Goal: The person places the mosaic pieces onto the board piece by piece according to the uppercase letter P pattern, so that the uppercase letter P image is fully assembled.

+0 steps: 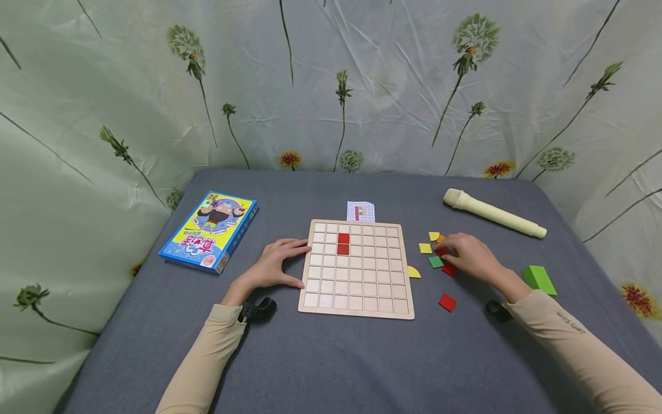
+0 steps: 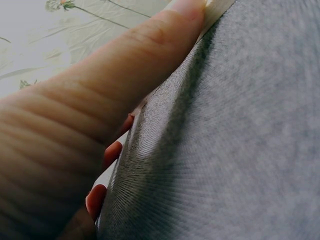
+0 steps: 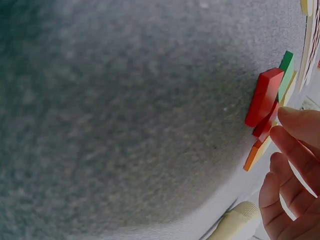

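A wooden grid board (image 1: 357,315) lies mid-table, with two red square tiles (image 1: 343,238) in one column near its top. My left hand (image 1: 276,265) rests at the board's left edge, thumb spread from the fingers; in the left wrist view the thumb (image 2: 135,60) touches the pale edge. Over the loose pieces at the right reaches my right hand (image 1: 472,256). Its thumb and fingertips are beside a red tile (image 3: 266,121), with a small gap visible between them. Around it lie another red tile (image 3: 264,97), a green tile (image 3: 286,75) and an orange piece (image 3: 254,154).
Yellow pieces (image 1: 425,248) and a separate red tile (image 1: 447,302) lie right of the board. A yellow rounded piece (image 1: 414,272) is against its edge. A patterned card (image 1: 360,211) is behind it. Also here: a boxed game (image 1: 209,230), pale microphone-shaped object (image 1: 493,213), green block (image 1: 539,280).
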A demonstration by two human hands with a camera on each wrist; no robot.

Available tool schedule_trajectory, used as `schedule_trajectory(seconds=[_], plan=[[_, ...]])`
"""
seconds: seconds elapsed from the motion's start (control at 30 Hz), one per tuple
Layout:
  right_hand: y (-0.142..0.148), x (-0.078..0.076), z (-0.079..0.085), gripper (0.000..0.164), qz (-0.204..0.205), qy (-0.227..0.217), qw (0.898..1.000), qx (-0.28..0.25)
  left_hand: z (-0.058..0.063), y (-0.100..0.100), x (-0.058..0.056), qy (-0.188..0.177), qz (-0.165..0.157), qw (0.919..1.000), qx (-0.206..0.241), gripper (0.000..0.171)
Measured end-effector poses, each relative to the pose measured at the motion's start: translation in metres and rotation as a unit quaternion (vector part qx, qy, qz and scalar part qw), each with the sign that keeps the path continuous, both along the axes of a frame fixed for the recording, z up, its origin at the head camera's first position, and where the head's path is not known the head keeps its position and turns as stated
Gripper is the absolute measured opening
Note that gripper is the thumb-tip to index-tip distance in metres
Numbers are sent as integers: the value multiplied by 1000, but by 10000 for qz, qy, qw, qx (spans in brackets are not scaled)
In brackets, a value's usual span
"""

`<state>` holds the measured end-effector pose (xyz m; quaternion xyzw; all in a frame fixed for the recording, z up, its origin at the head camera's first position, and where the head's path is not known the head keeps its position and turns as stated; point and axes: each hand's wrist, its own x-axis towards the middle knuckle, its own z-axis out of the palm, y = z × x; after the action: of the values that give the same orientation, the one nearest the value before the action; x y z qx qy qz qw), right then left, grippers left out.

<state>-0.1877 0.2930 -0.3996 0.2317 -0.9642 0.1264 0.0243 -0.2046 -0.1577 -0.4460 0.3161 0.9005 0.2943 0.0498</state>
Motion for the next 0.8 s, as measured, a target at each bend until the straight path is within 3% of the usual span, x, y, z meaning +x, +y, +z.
schedule_trajectory(seconds=[0.8], plan=[[8,-1,-2,19,-188,-303,9993,64,1,1,0,-2,21,10000,-26,86]])
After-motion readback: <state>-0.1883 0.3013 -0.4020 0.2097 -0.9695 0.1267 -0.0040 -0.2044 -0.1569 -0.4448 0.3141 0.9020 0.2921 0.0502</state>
